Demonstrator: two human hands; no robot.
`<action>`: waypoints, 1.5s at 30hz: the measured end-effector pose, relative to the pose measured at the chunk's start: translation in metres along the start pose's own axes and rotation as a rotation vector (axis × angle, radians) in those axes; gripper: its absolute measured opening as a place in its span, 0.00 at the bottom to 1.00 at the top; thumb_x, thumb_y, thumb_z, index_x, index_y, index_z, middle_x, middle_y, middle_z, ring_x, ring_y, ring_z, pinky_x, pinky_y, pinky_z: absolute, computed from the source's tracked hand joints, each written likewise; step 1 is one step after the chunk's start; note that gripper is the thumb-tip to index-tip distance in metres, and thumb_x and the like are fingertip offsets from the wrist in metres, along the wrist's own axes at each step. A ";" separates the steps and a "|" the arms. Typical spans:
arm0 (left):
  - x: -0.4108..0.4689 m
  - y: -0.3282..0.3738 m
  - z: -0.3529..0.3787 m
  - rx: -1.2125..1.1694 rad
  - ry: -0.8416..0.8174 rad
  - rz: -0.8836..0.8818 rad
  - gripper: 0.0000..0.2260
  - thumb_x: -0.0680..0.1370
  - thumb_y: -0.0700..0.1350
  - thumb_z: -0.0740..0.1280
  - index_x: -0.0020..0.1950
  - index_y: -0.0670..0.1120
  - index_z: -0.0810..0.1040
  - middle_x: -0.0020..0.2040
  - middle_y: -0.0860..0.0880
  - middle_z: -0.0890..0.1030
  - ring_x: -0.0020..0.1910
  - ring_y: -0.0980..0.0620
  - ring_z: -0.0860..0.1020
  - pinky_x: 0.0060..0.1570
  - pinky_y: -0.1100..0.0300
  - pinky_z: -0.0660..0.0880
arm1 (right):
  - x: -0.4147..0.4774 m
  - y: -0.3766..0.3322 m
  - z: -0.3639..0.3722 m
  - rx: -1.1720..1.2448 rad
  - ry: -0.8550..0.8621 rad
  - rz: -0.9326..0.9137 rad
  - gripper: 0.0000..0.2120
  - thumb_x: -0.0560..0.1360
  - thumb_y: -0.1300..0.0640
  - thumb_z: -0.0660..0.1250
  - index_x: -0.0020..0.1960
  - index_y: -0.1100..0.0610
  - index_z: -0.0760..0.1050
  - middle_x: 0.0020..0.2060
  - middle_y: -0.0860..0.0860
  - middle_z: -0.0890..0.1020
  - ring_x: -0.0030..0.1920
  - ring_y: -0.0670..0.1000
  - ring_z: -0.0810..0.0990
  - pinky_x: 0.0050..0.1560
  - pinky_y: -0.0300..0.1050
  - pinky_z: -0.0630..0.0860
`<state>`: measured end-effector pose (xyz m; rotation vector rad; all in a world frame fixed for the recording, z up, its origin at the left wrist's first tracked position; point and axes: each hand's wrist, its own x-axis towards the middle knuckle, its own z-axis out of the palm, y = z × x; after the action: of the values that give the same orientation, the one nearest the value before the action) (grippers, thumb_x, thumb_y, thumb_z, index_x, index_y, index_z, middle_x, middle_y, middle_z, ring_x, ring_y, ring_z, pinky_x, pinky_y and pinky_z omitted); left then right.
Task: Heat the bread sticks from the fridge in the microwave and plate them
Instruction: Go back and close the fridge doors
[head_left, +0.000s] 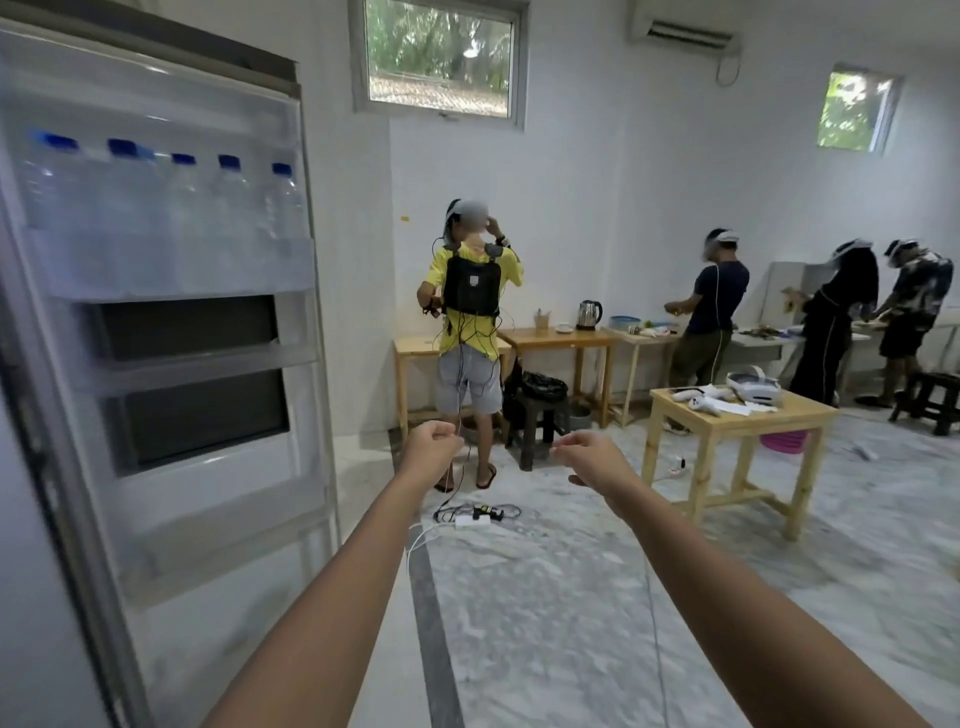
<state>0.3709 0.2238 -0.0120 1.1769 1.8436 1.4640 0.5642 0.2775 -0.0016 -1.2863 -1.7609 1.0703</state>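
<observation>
The fridge door (171, 332) stands swung open at my left, its inner side facing me, with several blue-capped water bottles (156, 208) in the top shelf. The fridge's interior lies outside the frame. No bread sticks, microwave or plate appear. My left hand (432, 447) is stretched out ahead, just right of the door's edge, fingers curled shut with nothing in them. My right hand (589, 457) reaches out beside it, fingers loosely bent and apart, holding nothing.
A person in a yellow shirt (470, 332) stands ahead at wooden tables (561, 340) along the wall. A power strip with cables (475, 515) lies on the marble floor. A small wooden table (737, 421) stands right; three more people work at the far right.
</observation>
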 end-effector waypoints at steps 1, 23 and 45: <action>0.028 0.002 0.002 0.000 -0.003 0.010 0.15 0.77 0.42 0.65 0.62 0.42 0.74 0.59 0.44 0.77 0.51 0.50 0.73 0.49 0.59 0.69 | 0.028 -0.004 0.004 0.004 0.009 -0.009 0.08 0.75 0.60 0.64 0.52 0.61 0.77 0.40 0.54 0.76 0.43 0.52 0.74 0.50 0.53 0.77; 0.417 -0.016 -0.072 0.548 0.402 0.191 0.17 0.76 0.39 0.61 0.66 0.40 0.71 0.66 0.43 0.73 0.66 0.46 0.70 0.65 0.57 0.66 | 0.468 -0.089 0.203 0.088 -0.286 -0.163 0.10 0.76 0.60 0.64 0.55 0.62 0.79 0.46 0.55 0.79 0.46 0.53 0.76 0.41 0.43 0.72; 0.493 -0.086 -0.147 1.881 0.947 -0.013 0.30 0.75 0.43 0.61 0.74 0.37 0.57 0.76 0.41 0.59 0.75 0.49 0.50 0.74 0.54 0.39 | 0.607 -0.197 0.468 0.490 -0.975 -0.451 0.33 0.74 0.41 0.64 0.71 0.58 0.63 0.66 0.56 0.73 0.66 0.55 0.72 0.68 0.56 0.69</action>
<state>-0.0204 0.5681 0.0111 0.9172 4.0008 -0.4302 -0.0854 0.7279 0.0213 0.0079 -2.0765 1.8485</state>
